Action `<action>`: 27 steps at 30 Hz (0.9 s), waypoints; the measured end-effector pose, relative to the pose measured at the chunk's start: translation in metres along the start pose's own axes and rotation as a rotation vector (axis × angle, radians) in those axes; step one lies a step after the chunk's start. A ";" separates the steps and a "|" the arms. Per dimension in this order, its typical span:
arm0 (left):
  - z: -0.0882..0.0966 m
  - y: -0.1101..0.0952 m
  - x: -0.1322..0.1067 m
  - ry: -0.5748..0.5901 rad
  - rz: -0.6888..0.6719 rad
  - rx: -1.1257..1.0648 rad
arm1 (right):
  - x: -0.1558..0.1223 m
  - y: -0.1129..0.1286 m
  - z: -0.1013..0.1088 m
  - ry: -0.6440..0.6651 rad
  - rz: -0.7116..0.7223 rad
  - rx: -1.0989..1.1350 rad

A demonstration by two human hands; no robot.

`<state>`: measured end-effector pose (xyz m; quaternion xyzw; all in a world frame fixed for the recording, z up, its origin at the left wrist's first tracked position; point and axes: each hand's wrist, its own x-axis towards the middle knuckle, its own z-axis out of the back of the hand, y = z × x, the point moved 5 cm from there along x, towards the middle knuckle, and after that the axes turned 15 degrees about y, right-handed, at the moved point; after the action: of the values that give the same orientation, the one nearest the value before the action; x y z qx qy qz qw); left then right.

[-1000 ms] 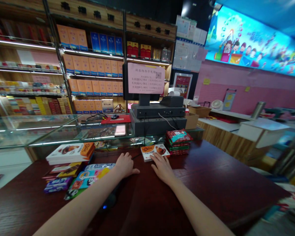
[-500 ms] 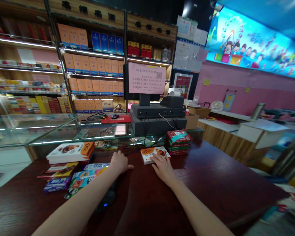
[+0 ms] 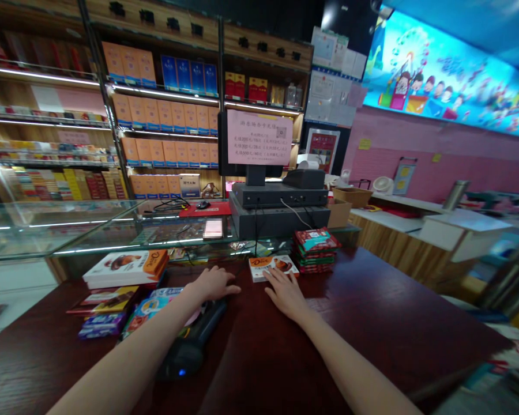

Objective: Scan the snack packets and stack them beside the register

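My right hand (image 3: 285, 291) lies flat on the dark wooden counter (image 3: 372, 323), fingers spread, fingertips touching the near edge of an orange and white chocolate box (image 3: 272, 266). My left hand (image 3: 214, 283) rests palm down on the counter, fingers loosely stretched, just beyond the end of a black handheld scanner (image 3: 194, 343) that lies under my forearm. Neither hand holds anything.
Left of my arm lie flat snack packets (image 3: 108, 314) and a white and orange box stack (image 3: 127, 268). A pile of red and green packets (image 3: 315, 249) stands right of the chocolate box. Behind are a glass display case (image 3: 90, 230), a cash register (image 3: 277, 202) and shelves.
My left hand has slid a little forward and to the right, and more of the black scanner now shows beside my forearm. My right hand has barely moved.
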<state>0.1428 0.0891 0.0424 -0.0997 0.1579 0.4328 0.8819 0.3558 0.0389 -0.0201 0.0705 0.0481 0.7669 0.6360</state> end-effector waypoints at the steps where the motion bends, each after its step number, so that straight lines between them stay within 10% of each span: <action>1: 0.000 -0.001 0.001 0.001 -0.024 -0.013 | 0.001 0.000 0.001 0.013 -0.001 0.001; 27: 0.005 0.007 0.011 -0.056 -0.220 -0.156 | 0.003 -0.004 0.005 0.029 -0.018 0.044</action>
<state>0.1442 0.1029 0.0423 -0.1726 0.0874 0.3469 0.9177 0.3601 0.0423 -0.0155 0.0730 0.0750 0.7607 0.6406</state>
